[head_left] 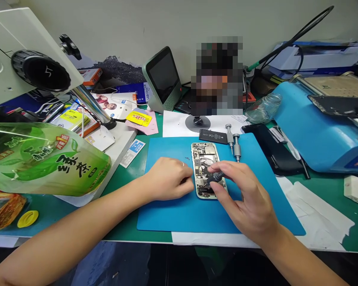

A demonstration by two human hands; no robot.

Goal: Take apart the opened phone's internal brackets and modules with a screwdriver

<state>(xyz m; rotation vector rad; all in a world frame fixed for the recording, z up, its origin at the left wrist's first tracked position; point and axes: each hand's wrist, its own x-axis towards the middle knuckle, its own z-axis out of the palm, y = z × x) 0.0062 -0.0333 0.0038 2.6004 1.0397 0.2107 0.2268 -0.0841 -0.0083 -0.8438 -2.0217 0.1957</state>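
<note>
Currently on desk (128, 228): green top, repair clutter around the edges, blue mat in front.
Blue mat (179, 216): carries the work, both hands over it.
Right hand (250, 202): thumb and finger pinch the screwdriver; phone's lower right is partly covered.
Left hand (170, 178): curled closed by phone's left edge; contact with it, or anything inside, cannot tell.
Phone (201, 171): opened, innards up, on mat between hands.
Black battery (213, 136): flat, just past phone's far end.
Spare drivers (236, 147): two, metal, beside battery, unheld.
Screwdriver (217, 177): dark, over phone's lower half; tip contact unclear. Step looks like small-screw work, loosening or tightening unclear; next move probably calls for a well-seated tip, steady twist, phone braced.
Tiny dark bits (187, 158): on mat left of phone, maybe screws; best left unbumped.
</note>
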